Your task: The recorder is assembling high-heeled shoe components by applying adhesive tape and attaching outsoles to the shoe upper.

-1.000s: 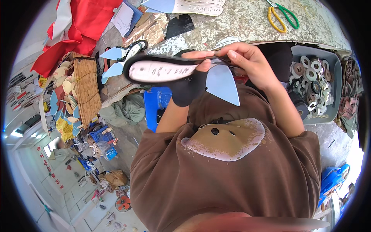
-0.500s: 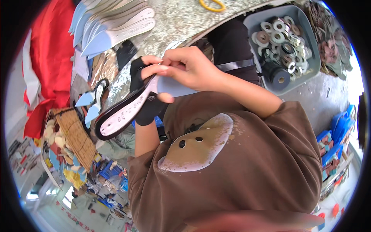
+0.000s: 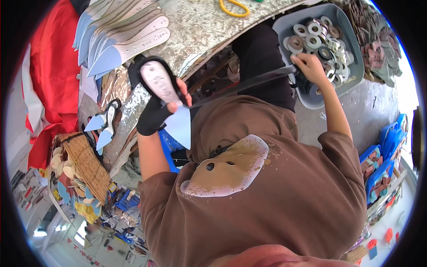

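My left hand [image 3: 155, 113], in a black fingerless glove, grips a shoe insole [image 3: 160, 82] with a pale pinkish-white heel, black edging round it and a light blue pointed part. The insole's heel points up and away. A thin black tape [image 3: 242, 84] runs taut from beside the insole across my lap to my right hand [image 3: 310, 69]. That bare hand is closed on the tape at the near left rim of a grey bin [image 3: 278, 29]; its fingertips are small and partly hidden.
Tape rolls [image 3: 313, 42] in several colours fill the bin. On the worn worktable [image 3: 191, 26] lie a fanned stack of insoles [image 3: 138, 42] and a yellow ring [image 3: 234, 9]. Two black-edged insoles [image 3: 106, 122] lie at the table's left edge. Red cloth [image 3: 55, 84] hangs farther left.
My right hand has moved from the insole rightward to the bin, with the black tape now stretched between. My left hand has turned the insole so its heel points away.
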Action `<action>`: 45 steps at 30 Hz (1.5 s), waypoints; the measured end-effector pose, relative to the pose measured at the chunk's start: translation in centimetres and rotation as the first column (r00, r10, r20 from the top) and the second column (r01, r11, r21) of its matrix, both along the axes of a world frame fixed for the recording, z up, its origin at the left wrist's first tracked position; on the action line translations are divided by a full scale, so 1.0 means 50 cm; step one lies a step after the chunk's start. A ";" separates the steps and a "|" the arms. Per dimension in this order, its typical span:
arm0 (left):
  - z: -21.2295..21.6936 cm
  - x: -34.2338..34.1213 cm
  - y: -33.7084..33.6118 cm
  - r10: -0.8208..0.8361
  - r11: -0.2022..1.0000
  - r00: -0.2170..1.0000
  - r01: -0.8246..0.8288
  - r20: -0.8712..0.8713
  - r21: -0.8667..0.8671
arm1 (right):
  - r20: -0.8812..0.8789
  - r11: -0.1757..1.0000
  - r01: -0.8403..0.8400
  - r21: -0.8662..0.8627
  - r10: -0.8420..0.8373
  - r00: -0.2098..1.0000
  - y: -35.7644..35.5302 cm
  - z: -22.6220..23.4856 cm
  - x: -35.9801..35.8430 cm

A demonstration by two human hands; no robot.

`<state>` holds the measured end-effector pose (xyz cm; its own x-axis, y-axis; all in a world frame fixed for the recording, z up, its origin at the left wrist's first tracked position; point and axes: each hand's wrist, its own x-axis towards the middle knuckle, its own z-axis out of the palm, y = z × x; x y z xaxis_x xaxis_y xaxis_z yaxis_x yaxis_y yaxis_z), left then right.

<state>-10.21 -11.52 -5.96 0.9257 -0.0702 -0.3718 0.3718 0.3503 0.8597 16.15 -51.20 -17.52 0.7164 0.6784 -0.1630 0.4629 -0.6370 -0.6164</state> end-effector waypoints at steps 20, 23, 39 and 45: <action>-0.041 0.007 -0.057 0.535 0.778 0.814 -0.580 0.227 0.242 | 0.737 0.980 -0.133 -0.149 0.200 0.645 0.356 0.134 0.150; -0.045 -0.008 -0.050 0.560 0.679 0.759 -0.650 0.333 0.340 | 0.318 0.989 -0.119 0.087 0.086 0.944 0.322 0.176 -0.003; -0.049 0.038 -0.103 -0.380 0.083 0.512 -0.811 0.771 0.579 | -0.625 0.937 -0.251 0.243 0.349 0.698 0.256 0.192 -0.291; -0.053 0.031 -0.119 -0.510 0.023 0.500 -0.805 0.700 0.592 | -0.604 0.935 -0.196 0.295 0.342 0.720 0.258 0.177 -0.297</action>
